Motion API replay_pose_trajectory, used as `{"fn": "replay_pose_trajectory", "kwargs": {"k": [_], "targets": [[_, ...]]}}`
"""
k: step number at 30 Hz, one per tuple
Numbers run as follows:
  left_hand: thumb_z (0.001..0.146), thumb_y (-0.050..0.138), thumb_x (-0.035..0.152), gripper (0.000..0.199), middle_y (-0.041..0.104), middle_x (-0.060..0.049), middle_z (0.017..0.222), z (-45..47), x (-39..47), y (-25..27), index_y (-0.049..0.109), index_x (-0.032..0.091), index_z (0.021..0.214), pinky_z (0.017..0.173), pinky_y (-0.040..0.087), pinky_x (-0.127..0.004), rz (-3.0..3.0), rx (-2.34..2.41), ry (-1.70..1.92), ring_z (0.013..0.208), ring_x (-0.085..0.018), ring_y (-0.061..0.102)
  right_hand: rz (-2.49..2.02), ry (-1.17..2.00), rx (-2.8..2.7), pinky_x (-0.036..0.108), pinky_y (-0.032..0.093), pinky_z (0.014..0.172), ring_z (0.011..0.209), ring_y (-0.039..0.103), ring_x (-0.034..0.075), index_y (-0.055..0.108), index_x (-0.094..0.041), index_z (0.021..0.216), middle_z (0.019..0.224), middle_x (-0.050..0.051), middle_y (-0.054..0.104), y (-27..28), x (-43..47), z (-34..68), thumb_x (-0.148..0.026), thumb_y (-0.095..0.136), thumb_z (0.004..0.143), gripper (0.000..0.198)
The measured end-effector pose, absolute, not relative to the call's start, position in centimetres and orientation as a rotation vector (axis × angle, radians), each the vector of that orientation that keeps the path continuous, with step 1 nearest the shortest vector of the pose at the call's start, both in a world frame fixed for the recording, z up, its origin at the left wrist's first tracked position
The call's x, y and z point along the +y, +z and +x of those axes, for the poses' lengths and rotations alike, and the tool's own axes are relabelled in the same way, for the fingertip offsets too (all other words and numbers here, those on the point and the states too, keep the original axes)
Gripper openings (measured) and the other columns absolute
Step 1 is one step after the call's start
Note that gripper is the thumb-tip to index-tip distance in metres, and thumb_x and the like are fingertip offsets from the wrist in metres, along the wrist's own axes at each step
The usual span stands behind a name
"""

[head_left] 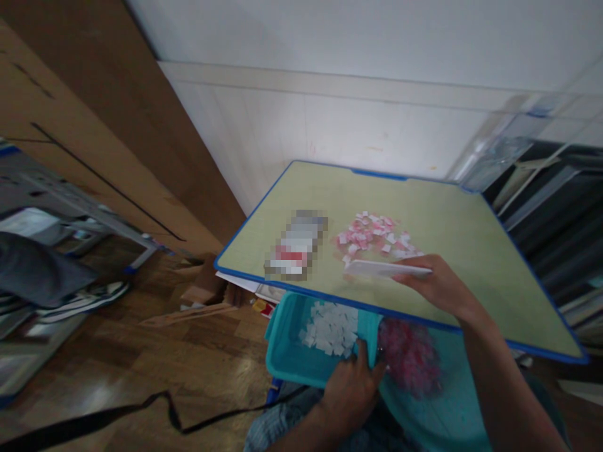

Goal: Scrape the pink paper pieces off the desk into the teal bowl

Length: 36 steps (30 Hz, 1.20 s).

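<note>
My right hand (pixel 431 282) is closed on the end of a thin, flat white piece (pixel 377 269), held edge-on just over the table. Beyond it lies a loose pile of small white and pink pieces (pixel 367 235). Below the table edge, my left hand (pixel 351 389) grips the wall of a teal tray (pixel 287 364), with the index finger on the inner side and the thumb on the other. Small white squares (pixel 332 328) are heaped in that tray. Beside it, a wider teal basin (pixel 456 402) holds a blurred heap of pink pieces (pixel 409 358).
A pale green folding table (pixel 325 188) with a blue rim stands against a white wall (pixel 301 119). A pixelated phone-like object (pixel 296 245) rests on its left part. Cardboard (pixel 207 282) and a black strap (pixel 226 414) are at left, near another person's shoe (pixel 89 301).
</note>
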State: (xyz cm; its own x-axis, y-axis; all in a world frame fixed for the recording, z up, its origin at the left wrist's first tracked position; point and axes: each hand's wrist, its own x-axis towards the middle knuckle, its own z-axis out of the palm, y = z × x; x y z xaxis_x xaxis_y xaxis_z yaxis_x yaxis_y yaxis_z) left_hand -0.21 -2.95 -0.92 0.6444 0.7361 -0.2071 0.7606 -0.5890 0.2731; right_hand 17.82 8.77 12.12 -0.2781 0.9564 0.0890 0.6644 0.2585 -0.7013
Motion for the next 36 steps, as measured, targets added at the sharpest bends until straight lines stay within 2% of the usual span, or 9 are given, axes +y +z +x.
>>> {"fn": "replay_pose_trajectory", "kwargs": {"k": [8, 13, 18, 23, 29, 36], "targets": [[0.081, 0.044, 0.019, 0.041, 0.035, -0.022, 0.129, -0.2, -2.9, -0.7, 0.042, 0.028, 0.121, 0.062, 0.049, -0.038, 2.534, 1.195, -0.114, 0.078, -0.026, 0.061, -1.659, 0.811, -1.961, 0.026, 0.045, 0.048, 0.056, 0.059, 0.019, 0.072, -0.017, 0.074, 0.064, 0.002, 0.069, 12.3, 6.8, 23.0, -0.039, 0.058, 0.074, 0.027], [0.081, 0.042, 0.017, 0.044, 0.035, -0.023, 0.129, -0.3, -2.7, -0.5, 0.039, 0.027, 0.124, 0.063, 0.049, -0.038, 2.539, 1.166, -0.164, 0.079, -0.025, 0.061, -1.738, 0.749, -1.907, 0.026, 0.044, 0.047, 0.055, 0.060, 0.019, 0.073, -0.016, 0.075, 0.063, 0.004, 0.069, 12.6, 5.6, 25.3, -0.043, 0.059, 0.072, 0.030], [0.084, 0.038, 0.019, 0.046, 0.035, -0.022, 0.129, -0.2, -2.5, -0.4, 0.034, 0.028, 0.130, 0.063, 0.049, -0.037, 2.534, 1.163, -0.179, 0.079, -0.025, 0.061, -1.788, 0.582, -1.831, 0.027, 0.046, 0.048, 0.058, 0.062, 0.021, 0.073, -0.017, 0.078, 0.068, 0.004, 0.071, 13.1, 5.2, 25.4, -0.043, 0.060, 0.071, 0.030], [0.084, 0.040, 0.020, 0.046, 0.035, -0.023, 0.129, -0.2, -2.7, -0.7, 0.035, 0.029, 0.129, 0.063, 0.049, -0.038, 2.546, 1.183, -0.155, 0.080, -0.026, 0.061, -1.755, 0.615, -1.895, 0.028, 0.048, 0.050, 0.059, 0.063, 0.022, 0.073, -0.019, 0.079, 0.070, 0.006, 0.072, 13.0, 5.6, 24.6, -0.044, 0.058, 0.073, 0.030], [0.081, 0.047, 0.020, 0.052, 0.034, -0.024, 0.129, -0.2, -2.8, -1.3, 0.034, 0.029, 0.130, 0.063, 0.050, -0.039, 2.549, 1.198, -0.107, 0.080, -0.027, 0.061, -1.671, 0.699, -1.928, 0.030, 0.049, 0.057, 0.065, 0.064, 0.023, 0.073, -0.014, 0.084, 0.077, 0.008, 0.072, 13.1, 5.6, 22.7, -0.041, 0.053, 0.077, 0.034], [0.081, 0.048, 0.021, 0.050, 0.035, -0.024, 0.129, -0.1, -2.9, -1.3, 0.036, 0.029, 0.129, 0.063, 0.050, -0.039, 2.542, 1.208, -0.108, 0.080, -0.027, 0.061, -1.696, 0.708, -1.862, 0.028, 0.047, 0.055, 0.064, 0.064, 0.022, 0.073, -0.017, 0.083, 0.076, 0.006, 0.072, 14.1, 5.4, 21.3, -0.039, 0.057, 0.074, 0.029]]}}
